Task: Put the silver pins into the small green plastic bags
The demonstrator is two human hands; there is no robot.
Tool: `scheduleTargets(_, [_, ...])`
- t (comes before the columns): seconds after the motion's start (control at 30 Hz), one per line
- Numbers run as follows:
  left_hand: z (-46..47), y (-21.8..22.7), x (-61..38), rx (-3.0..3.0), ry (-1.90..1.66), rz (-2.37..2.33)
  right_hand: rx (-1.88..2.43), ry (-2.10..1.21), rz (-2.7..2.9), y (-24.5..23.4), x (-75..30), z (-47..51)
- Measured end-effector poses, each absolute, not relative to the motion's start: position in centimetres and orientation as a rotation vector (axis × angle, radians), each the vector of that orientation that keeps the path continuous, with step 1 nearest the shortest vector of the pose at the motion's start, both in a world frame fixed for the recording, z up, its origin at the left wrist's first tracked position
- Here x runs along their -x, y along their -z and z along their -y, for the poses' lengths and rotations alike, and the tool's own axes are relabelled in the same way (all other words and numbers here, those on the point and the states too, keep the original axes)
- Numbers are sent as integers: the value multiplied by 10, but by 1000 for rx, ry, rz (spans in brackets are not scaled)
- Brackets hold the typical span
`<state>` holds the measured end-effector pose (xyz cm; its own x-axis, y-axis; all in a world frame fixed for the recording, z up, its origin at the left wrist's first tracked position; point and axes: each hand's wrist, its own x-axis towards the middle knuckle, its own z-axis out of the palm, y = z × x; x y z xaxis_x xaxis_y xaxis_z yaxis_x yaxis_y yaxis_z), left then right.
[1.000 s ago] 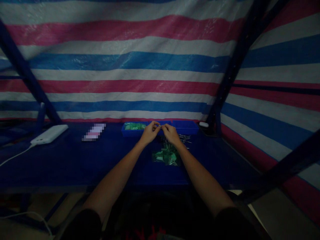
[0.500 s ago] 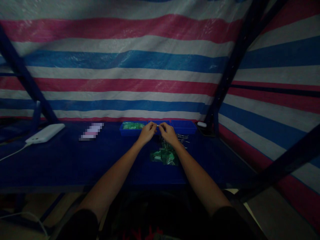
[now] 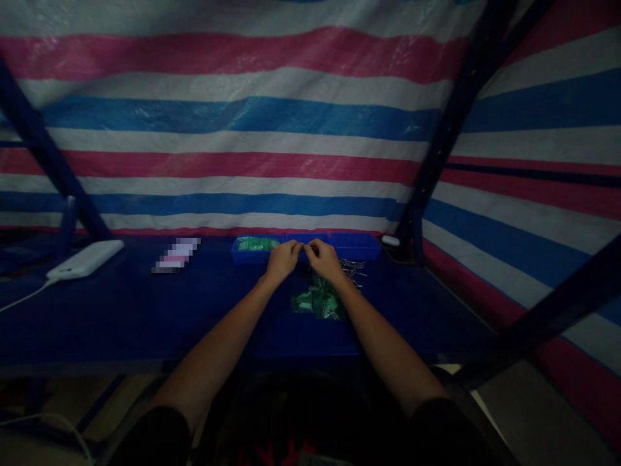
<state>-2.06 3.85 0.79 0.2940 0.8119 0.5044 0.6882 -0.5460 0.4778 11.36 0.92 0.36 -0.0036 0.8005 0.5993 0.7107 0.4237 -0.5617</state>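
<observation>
My left hand (image 3: 281, 259) and my right hand (image 3: 324, 260) meet fingertip to fingertip over the dark blue table (image 3: 145, 310), just in front of a row of blue trays (image 3: 356, 246). Both are closed in a pinch around something very small that I cannot make out. Below my right wrist lies a pile of small green parts (image 3: 317, 303). Loose thin metal pins (image 3: 354, 266) are scattered to the right of my right hand. The left tray holds green parts (image 3: 255, 244).
A white power bank (image 3: 86, 259) with a cable lies at the far left. A blurred-out card (image 3: 177, 254) lies mid-left. A small white object (image 3: 389, 241) sits by the dark blue rack post (image 3: 436, 149). A striped tarp hangs behind and to the right.
Both hands have stayed together at the same spot, shifting slightly toward me; the fingertips have drawn closer. The view has drifted a little.
</observation>
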Motion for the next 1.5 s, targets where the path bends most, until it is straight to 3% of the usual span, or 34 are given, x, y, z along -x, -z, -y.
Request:
scheduleTargets(0.27, [-39,-6,19,-2403,-1123,-1369,1349,-56,1740,-3,-113,-9])
scheduleTargets(0.77, [-34,-7,17,-2306,-1235,-1082,1346,-277,1562,-3,-116,-14])
scheduleTargets(1.17, [-35,-11,18,-2110,-1260,-1193,1236,-218,1671,-3,-114,-10])
scheduleTargets(1.5, [-35,-10,17,-2107,-1271,-999,1295,-153,1613,-4,-116,-13])
